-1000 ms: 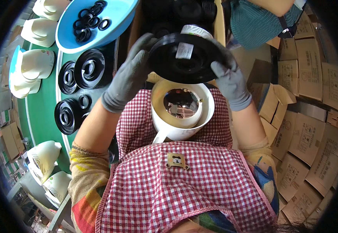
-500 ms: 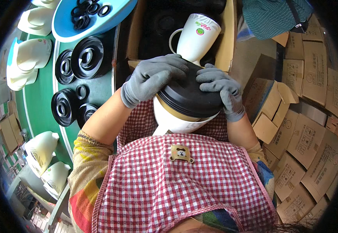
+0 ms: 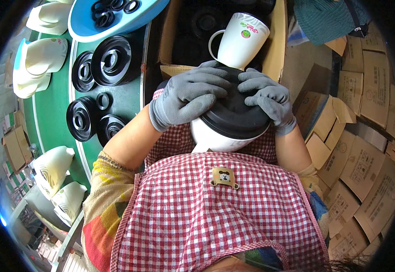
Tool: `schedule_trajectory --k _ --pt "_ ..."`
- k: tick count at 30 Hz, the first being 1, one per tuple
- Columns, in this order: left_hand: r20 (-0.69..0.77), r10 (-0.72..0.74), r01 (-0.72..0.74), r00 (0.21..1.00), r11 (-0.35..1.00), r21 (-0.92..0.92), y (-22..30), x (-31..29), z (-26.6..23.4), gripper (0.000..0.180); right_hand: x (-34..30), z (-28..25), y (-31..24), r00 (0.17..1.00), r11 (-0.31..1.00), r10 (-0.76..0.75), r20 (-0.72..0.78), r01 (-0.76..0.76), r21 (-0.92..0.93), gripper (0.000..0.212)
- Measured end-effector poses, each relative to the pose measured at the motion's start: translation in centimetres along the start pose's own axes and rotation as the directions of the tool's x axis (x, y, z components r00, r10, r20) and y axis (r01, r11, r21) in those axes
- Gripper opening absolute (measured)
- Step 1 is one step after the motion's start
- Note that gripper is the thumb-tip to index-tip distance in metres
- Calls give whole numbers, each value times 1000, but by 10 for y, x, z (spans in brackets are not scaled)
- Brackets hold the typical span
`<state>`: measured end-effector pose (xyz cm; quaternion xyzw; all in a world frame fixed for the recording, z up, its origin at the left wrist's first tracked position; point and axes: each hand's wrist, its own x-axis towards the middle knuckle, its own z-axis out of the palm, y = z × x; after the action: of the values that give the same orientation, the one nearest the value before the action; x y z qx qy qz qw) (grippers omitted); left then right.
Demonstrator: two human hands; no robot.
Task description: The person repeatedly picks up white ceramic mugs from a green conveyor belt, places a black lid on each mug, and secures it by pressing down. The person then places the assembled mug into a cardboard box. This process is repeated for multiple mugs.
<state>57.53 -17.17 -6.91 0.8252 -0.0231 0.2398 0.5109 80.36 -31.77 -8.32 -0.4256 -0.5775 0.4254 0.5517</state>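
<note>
A white plastic jug shell (image 3: pixel 223 141) rests in my lap, and a black round base piece (image 3: pixel 238 114) covers its wide end. Both my hands wear grey gloves and press on this black piece. My left hand (image 3: pixel 189 94) grips its left side with curled fingers, and my right hand (image 3: pixel 270 99) bends its fingers over the right side. Just beyond my hands, a white mug-shaped shell with a handle (image 3: pixel 243 41) lies on an open carton. The fingertips and the palms' undersides are partly hidden.
At left on the green table (image 3: pixel 52 121) are black ring parts (image 3: pixel 111 60), several white shells (image 3: pixel 38 63) and a blue basin (image 3: pixel 116 22) of small black rings. Ahead stands the open carton (image 3: pixel 276 45) with black parts. Stacked brown cartons (image 3: pixel 353 167) fill the right side.
The black piece now sits lower on the white shell, and the tan band between them no longer shows. Both hands remain on it. The whole view has shifted slightly.
</note>
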Motion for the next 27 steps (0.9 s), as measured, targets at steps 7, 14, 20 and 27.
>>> schedule_trajectory --k 7,14,20,27 --pt "-44 -55 53 998 998 -40 -11 1 -9 32 -4 6 -43 1000 951 6 -19 -11 -308 41" --pt "-220 -180 135 959 969 -206 -16 -14 20 32 -9 9 -30 997 864 45 57 -10 -503 41" --pt "-272 -270 282 924 959 5 33 -17 23 27 -4 -5 -9 988 962 92 127 -56 -266 38" --pt "-165 -341 247 925 874 -418 0 7 7 33 -4 -2 -42 997 814 -47 61 74 -575 40"
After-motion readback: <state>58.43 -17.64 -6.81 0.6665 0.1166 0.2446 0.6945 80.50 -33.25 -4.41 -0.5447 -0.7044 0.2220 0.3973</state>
